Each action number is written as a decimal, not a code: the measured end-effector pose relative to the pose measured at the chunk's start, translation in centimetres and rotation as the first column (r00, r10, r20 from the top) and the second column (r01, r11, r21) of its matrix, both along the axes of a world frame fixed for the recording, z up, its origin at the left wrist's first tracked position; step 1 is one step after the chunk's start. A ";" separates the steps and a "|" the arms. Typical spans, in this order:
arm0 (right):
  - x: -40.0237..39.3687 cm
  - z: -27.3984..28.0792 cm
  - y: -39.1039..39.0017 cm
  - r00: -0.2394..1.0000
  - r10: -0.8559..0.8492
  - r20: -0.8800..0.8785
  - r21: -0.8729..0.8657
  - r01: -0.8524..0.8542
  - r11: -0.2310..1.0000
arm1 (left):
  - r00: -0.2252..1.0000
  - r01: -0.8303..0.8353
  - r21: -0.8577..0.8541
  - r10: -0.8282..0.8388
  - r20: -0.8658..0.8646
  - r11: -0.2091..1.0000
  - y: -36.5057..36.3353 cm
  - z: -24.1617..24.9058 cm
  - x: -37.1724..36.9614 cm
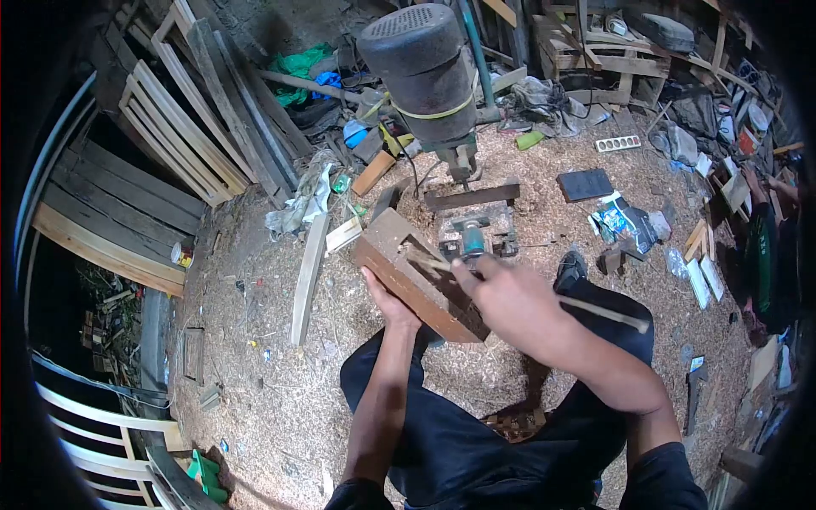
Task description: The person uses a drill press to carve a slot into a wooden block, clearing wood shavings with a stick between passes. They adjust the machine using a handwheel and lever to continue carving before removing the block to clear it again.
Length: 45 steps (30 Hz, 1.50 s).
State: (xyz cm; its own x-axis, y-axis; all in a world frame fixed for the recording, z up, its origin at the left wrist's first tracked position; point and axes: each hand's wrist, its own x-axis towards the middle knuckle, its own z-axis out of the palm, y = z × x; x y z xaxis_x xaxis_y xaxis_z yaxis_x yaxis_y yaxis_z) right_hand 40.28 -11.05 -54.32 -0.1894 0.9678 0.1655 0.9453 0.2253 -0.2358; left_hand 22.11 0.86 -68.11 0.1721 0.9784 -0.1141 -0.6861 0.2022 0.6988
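Note:
My left hand (pixel 394 303) holds a reddish-brown wooden block (pixel 408 285) from its left side and underneath, tilted in front of my knees. A long hollow is cut into the block's upper face. In my right hand (pixel 518 308) is a thin wooden stick (pixel 605 314), its fingers closed round it. One end of the stick reaches into the hollow, and the other sticks out past my wrist to the right. Just beyond the block lies a teal and metal machine part (pixel 473 238), partly hidden by my right hand.
Ahead stands a machine with a dark motor (pixel 416 76) and a chuck (pixel 461 163). Wood shavings (pixel 280 408) cover the floor. A plank (pixel 309 280) lies left, a power strip (pixel 618 144) at the back right. Wooden frames (pixel 174 127) lean at left. Another person (pixel 769 246) is far right.

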 end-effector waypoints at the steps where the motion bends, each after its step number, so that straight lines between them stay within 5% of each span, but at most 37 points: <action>1: -0.3 -0.3 -0.2 0.999 0.023 0.042 -0.049 -0.021 0.999 | 1.000 -0.005 0.015 0.004 0.023 1.000 0.2 0.3 -0.1; 2: -0.5 -0.7 -0.4 0.998 0.032 0.048 -0.133 -0.026 0.991 | 0.999 -0.037 0.047 0.037 -0.007 0.998 0.4 0.7 -0.3; 9: -0.2 -0.8 -0.8 0.992 0.105 -0.067 0.153 -0.094 0.984 | 0.993 -0.101 0.112 0.107 -0.048 0.989 1.5 0.9 -2.7; 10: 0.0 -0.6 -1.2 0.994 0.093 0.048 0.008 -0.094 0.996 | 0.988 -0.124 0.133 0.135 -0.074 0.983 1.8 1.1 -3.1; 13: 1.6 0.3 -0.8 0.994 0.108 0.003 -0.166 -0.106 0.980 | 0.976 -0.137 0.209 0.168 -0.138 0.968 2.3 0.9 -4.1; 18: 1.8 -2.1 0.4 0.996 0.075 -0.046 0.068 -0.072 0.995 | 0.954 0.057 0.327 0.045 -0.297 0.943 2.5 -1.5 -5.1; 21: 3.2 -3.4 0.9 0.993 0.115 -0.003 -0.147 -0.114 0.983 | 0.936 0.108 0.350 0.024 -0.351 0.930 3.2 -1.0 -5.7; 27: 4.4 -5.8 2.8 0.980 0.187 -0.071 -0.113 -0.194 0.975 | 0.942 0.143 0.277 -0.045 -0.332 0.950 2.6 -1.2 -4.8; 30: 5.4 -4.9 2.2 0.967 0.201 -0.157 -0.207 -0.232 0.951 | 0.885 0.182 0.391 0.023 -0.466 0.902 2.8 -0.7 -4.7; 36: 4.5 -6.9 3.5 0.967 0.221 -0.131 -0.219 -0.245 0.944 | 0.806 0.190 0.326 0.043 -0.590 0.926 2.4 -1.5 -4.1; 39: 6.6 -5.0 2.8 0.958 0.170 -0.229 -0.322 -0.239 0.916 | 0.815 0.172 0.291 0.030 -0.578 0.941 2.8 -1.6 -4.3; 40: 6.9 -5.5 3.0 0.936 0.199 -0.291 -0.191 -0.261 0.946 | 0.837 0.148 0.284 0.033 -0.546 0.947 2.8 -1.8 -4.3; 45: 5.8 -8.9 3.6 0.959 0.198 -0.202 -0.272 -0.249 0.930 | 0.906 0.116 0.272 0.010 -0.422 0.955 2.9 -1.9 -3.8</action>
